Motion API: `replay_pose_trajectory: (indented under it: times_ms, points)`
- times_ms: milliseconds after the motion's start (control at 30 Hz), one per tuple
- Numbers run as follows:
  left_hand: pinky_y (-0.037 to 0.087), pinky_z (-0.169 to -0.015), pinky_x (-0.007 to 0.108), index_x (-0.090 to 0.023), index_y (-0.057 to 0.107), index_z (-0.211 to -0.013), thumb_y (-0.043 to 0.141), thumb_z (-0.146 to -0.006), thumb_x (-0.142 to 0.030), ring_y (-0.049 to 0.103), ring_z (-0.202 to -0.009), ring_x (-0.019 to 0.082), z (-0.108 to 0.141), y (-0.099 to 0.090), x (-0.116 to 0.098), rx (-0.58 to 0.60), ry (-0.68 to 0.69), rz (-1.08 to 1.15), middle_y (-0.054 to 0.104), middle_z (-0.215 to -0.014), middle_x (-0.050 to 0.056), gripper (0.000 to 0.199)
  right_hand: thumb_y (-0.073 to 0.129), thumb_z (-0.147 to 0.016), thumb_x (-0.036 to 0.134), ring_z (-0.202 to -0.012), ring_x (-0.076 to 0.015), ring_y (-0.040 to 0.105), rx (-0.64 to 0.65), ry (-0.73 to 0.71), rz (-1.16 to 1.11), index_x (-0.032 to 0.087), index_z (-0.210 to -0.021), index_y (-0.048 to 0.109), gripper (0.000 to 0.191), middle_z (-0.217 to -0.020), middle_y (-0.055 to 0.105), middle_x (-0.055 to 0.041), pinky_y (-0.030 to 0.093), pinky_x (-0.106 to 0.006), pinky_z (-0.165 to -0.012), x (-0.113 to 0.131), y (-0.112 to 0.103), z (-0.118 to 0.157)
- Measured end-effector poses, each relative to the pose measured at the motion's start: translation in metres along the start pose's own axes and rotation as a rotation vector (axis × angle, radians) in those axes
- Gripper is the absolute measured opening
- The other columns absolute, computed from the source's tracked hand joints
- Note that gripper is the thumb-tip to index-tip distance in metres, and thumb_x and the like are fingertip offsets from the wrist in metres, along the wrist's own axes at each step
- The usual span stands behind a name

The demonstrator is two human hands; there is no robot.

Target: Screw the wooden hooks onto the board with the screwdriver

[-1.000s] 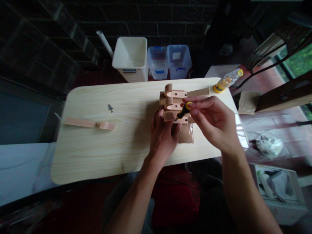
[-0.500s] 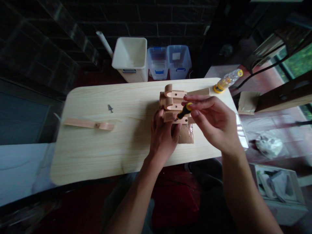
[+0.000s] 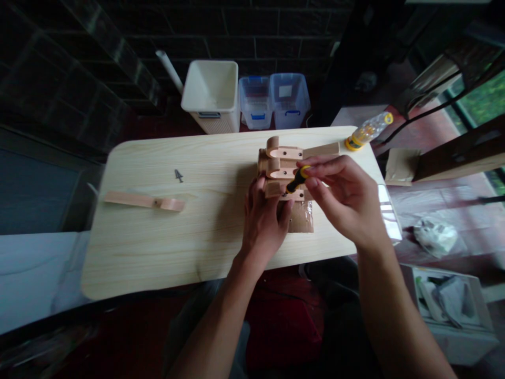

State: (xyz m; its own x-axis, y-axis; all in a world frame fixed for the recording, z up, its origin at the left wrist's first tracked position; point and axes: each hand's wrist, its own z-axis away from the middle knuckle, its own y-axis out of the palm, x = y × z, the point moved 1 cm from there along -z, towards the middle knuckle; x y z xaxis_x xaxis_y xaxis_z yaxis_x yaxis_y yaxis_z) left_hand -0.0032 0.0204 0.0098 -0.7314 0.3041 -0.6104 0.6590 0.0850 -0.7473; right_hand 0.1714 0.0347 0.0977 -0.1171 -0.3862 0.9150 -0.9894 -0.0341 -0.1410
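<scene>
Covering the wooden assembly [image 3: 281,171] base, left hand [image 3: 263,221], screwdriver [image 3: 298,179] tip hidden

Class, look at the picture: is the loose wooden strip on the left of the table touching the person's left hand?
No. The wooden strip lies alone on the table, well apart from the left hand, which presses the wooden assembly.

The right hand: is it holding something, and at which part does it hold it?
The right hand holds a small screwdriver by the yellow top end of its black handle, pinched in the fingertips. The left hand grips the wooden assembly at its near side.
</scene>
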Motion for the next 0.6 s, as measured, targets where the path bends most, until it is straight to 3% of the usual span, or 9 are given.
replay_pose_trajectory:
  times_ms: [200, 467, 600]
  points:
    - [0.04, -0.135, 0.068, -0.024, 0.065, -0.145, 0.061, -0.112, -0.039, 0.039, -0.166, 0.041, 0.001, 0.002, 0.0, -0.014, 0.004, -0.02, 0.046, -0.173, 0.02, 0.036, 0.077, -0.106, 0.031, -0.136, -0.0262, 0.076, 0.01, 0.019, -0.022, 0.03, -0.115, 0.079, 0.01, -0.136, 0.082, -0.0035, 0.066, -0.049, -0.118, 0.004, 0.0, 0.001]
    - [0.04, -0.135, 0.068, -0.024, 0.064, -0.145, 0.061, -0.113, -0.039, 0.041, -0.165, 0.041, -0.001, -0.001, -0.002, -0.015, 0.031, -0.024, 0.046, -0.173, 0.019, 0.036, 0.079, -0.104, 0.031, -0.129, -0.0237, 0.078, -0.006, 0.0, -0.02, 0.031, -0.115, 0.079, 0.011, -0.126, 0.082, -0.0025, 0.069, -0.043, -0.112, -0.005, -0.002, -0.001]
    - [0.041, -0.135, 0.067, -0.024, 0.065, -0.144, 0.06, -0.113, -0.041, 0.041, -0.165, 0.041, -0.001, -0.001, -0.001, -0.017, 0.02, -0.028, 0.046, -0.173, 0.019, 0.036, 0.078, -0.105, 0.029, -0.135, -0.0257, 0.076, 0.01, 0.003, -0.037, 0.031, -0.115, 0.079, 0.01, -0.136, 0.081, -0.0035, 0.066, -0.047, -0.116, 0.001, -0.001, 0.0]
